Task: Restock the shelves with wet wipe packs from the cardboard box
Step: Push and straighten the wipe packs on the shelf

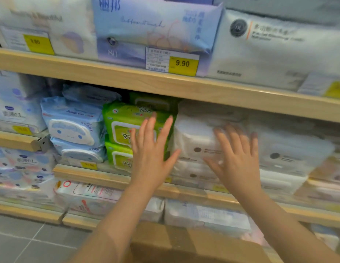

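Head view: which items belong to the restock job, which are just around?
In the job:
- left hand, flat on the green wipe packs
- right hand, flat on the white wipe packs
- cardboard box, below the hands

Just around:
- blue cartoon-face packs
- 9.90 price tag
- purple pack above

Head view: one wide-angle camera, worn at head height.
The shelves [165, 84] are faced closely, forward and slightly downward; no second view is given.

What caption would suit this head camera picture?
Both open hands, left hand on green wipe packs, right hand on white packs, press stock into the shelf.
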